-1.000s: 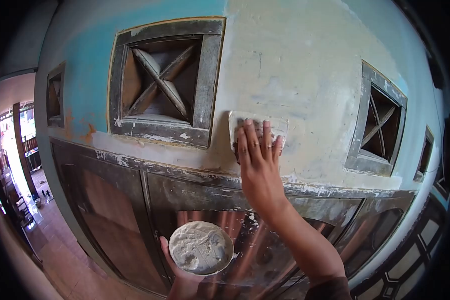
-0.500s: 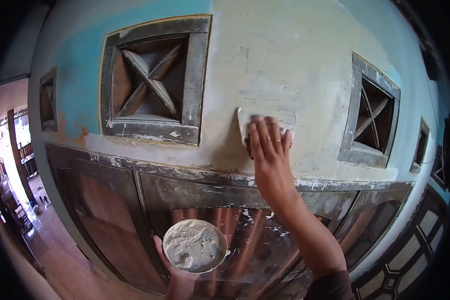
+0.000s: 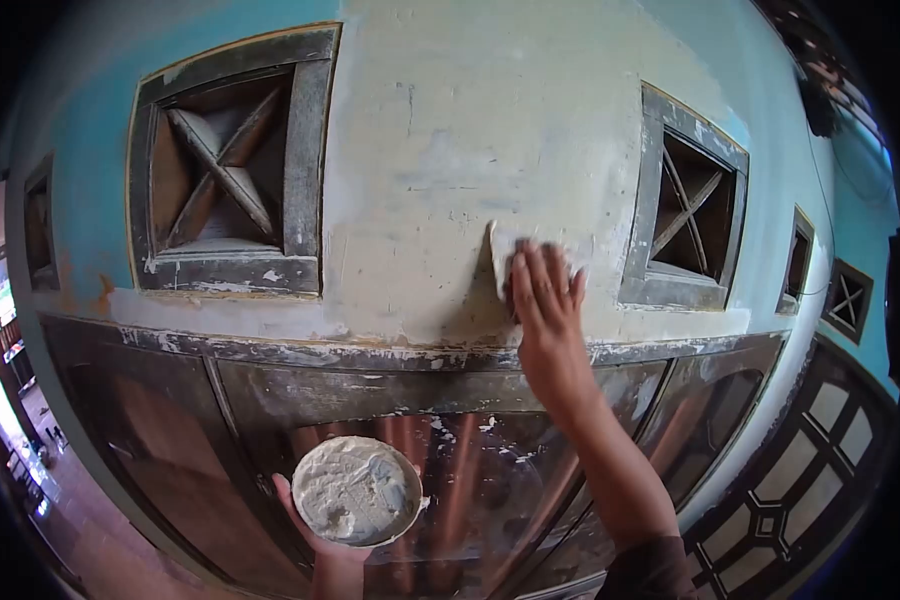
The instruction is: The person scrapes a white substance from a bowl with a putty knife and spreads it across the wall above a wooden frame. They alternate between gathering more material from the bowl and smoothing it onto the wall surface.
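Note:
My right hand (image 3: pixel 550 330) presses a wide putty knife (image 3: pixel 500 250) against the cream, patched part of the wall (image 3: pixel 450 130). Its fingers lie over the blade, whose left edge stands out from the wall; the handle is hidden under the palm. Low in the view, my left hand (image 3: pixel 315 535) holds up a round bowl of putty (image 3: pixel 355 490) from below and the side. The off-white putty inside is uneven and scooped, and a smear sticks to the bowl's right rim.
Two worn wooden vent frames with crossed slats flank the patch, one left (image 3: pixel 305 170) and one right (image 3: pixel 635 240). Beneath runs a paint-flecked ledge (image 3: pixel 370 355) over dark glazed panels (image 3: pixel 470 500). A panelled door (image 3: pixel 770 500) stands at lower right, a bright doorway at far left.
My right hand has slid the putty knife rightward along the wall, closer to the right vent. The view has turned right, and the bowl stays low in my left hand.

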A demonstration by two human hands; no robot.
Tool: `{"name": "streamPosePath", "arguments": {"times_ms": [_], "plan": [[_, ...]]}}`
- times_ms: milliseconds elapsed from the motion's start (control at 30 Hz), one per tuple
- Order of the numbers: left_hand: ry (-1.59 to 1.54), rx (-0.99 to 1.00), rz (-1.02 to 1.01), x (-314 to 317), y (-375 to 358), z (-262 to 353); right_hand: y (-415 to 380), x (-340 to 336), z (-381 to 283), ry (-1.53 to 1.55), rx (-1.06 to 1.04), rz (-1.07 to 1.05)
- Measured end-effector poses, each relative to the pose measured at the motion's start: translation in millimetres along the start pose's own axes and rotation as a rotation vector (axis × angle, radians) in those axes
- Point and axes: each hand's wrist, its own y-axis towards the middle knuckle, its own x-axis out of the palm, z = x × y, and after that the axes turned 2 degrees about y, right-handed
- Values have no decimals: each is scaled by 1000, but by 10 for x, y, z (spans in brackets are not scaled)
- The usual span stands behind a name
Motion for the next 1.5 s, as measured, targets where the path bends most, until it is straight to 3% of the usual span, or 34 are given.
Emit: {"name": "streamPosePath", "arguments": {"times_ms": [100, 167, 333, 433, 633, 700, 767, 833, 900, 1033, 1133, 1167, 1233, 1500], "plan": [[32, -53, 137, -172, -38, -38, -523, 173, -101, -9, -60, -110], [21, -64, 120, -171, -54, -61, -793, 137, -160, 53, -73, -159], [-29, -57, 99, -219, -26, -179, -426, -224, 78, 0, 3, 101], [-123, -61, 128, -187, -2, -275, -259, -151, 269, -40, 56, 25], [-121, -94, 121, -120, -72, -322, -1058, -30, 82, 2, -17, -99], [-50, -145, 70, -112, -116, -352, -1221, -308, -107, 147, -89, -11], [-189, -163, 84, -181, -159, -385, -1278, -555, -337, 459, -47, 39], [-310, -189, 11, -72, -154, -431, -1293, -799, -523, 823, 32, -210], [-354, -188, 139, -134, -215, -496, -1266, -786, -586, 970, -177, -366], [-351, -245, -64, -262, -278, -623, -1288, -698, -786, 818, -290, -456], [117, -170, 182, -174, -330, -682, -1222, -727, -847, 560, -267, -550], [119, -170, 181, -194, -337, -704, -1211, -727, -859, 561, -267, -548], [-269, -133, 5, -233, -324, -744, -1181, -721, -869, 503, -136, -556], [-226, -67, 16, -2, -223, -827, -745, -742, -934, 539, -49, -562]]}}
